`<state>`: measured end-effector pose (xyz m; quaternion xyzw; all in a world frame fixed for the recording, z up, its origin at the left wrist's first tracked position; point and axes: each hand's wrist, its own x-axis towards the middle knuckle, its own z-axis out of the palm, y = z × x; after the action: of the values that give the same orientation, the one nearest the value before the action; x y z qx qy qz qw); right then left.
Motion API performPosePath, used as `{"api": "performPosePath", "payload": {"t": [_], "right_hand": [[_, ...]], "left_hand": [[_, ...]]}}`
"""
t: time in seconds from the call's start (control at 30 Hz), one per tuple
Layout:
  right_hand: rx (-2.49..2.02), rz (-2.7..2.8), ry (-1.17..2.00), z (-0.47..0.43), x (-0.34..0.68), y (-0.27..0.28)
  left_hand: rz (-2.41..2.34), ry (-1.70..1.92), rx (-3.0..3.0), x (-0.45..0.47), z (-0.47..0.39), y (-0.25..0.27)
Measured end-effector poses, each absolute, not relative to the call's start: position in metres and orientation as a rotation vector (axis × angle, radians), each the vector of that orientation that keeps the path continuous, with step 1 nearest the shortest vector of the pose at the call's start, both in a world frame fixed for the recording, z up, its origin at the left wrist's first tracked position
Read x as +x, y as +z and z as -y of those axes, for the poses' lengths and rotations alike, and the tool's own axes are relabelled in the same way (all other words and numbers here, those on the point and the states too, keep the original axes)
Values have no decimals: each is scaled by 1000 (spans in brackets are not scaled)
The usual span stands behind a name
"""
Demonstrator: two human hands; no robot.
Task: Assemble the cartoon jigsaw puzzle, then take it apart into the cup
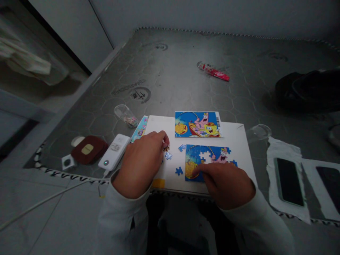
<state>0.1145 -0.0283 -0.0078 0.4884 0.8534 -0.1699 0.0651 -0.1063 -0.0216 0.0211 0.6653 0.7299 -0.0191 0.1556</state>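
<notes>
Left grip (146, 156): bunched, pinch unclear; loose puzzle piece (168, 155) just beside, probably light, stiff, best held by edges. Right grip (227, 180): over part-assembled puzzle (195, 156), closure unclear.

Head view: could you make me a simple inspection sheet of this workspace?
Surface: gray table cover, white board on it.
Things in hand: partly assembled puzzle with gaps; loose pieces beside it; matching picture card beyond.
Clutter: brown case, white device, clear container, red packet, phone.
Left hand: bent near loose pieces; grip unclear.
Right hand: over the puzzle; contact unclear.
Cables: white cable runs from the white device off the left edge.
Surroundings: gray wall behind; dark object at right.
</notes>
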Motion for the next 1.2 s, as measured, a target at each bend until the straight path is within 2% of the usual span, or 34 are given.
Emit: {"api": "performPosePath", "payload": {"t": [0.33, 0.7, 0.97, 1.2], "right_hand": [[1636, -2570, -277, 28, 96, -4], [1988, -2358, -231, 14, 121, -8], [2030, -2277, -395, 11, 143, -3], [1664, -2330, -748, 3, 158, -4]], "left_hand": [[-2105, -72, 1884, -104, 20, 22], [-2107, -46, 1892, -108, 21, 20], [-2112, -62, 1877, -108, 20, 22], [-2107, -69, 1901, -107, 22, 24]]}}
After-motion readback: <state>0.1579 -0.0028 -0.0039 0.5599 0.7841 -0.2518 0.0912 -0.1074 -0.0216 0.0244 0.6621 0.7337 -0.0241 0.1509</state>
